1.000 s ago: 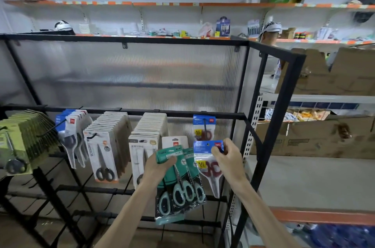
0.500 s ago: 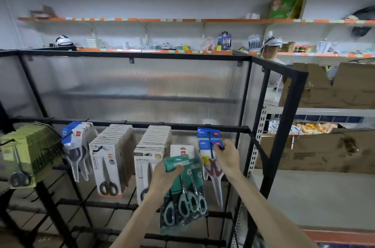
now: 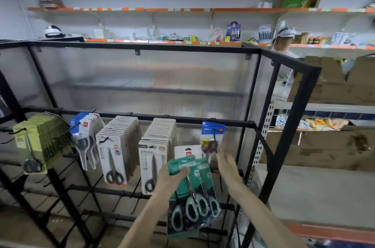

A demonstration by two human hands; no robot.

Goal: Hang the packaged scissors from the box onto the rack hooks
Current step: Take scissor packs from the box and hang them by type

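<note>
Storeroom wall shelves (image 3: 182,9) with orange edging run across the top of the frame, holding small, blurred goods. Below them stands a black metal rack (image 3: 142,47) backed by a ribbed, see-through panel (image 3: 142,81).

Packs of scissors hang in rows from the rack's middle bar. At the far left is a thick row of yellow-green packs (image 3: 38,140). Next comes a row of blue-and-white packs (image 3: 87,126), then two deep rows of cream cards, the first (image 3: 115,146) and the second (image 3: 156,146), each with dark-handled scissors at the front. Just right of these hangs a white card (image 3: 186,151), partly hidden.

In the lower middle, the left hand (image 3: 172,178) reaches up from the bottom edge. Its fingers are wrapped around the top of a bundle of green scissor packs (image 3: 192,197), which hangs down in front of the rack, off the hooks.

Above and to the right, a blue-topped pack (image 3: 213,130) hangs on a hook (image 3: 214,136) near the rack's right end. Just beside its lower edge is the right hand (image 3: 227,164), blurred, fingers straight and spread, holding nothing. Whether it touches the pack cannot be told.

At the right of the frame, cardboard boxes (image 3: 334,85) sit on a grey shelving unit. Behind them, at the upper right, is a person in a white cap (image 3: 284,33).
</note>
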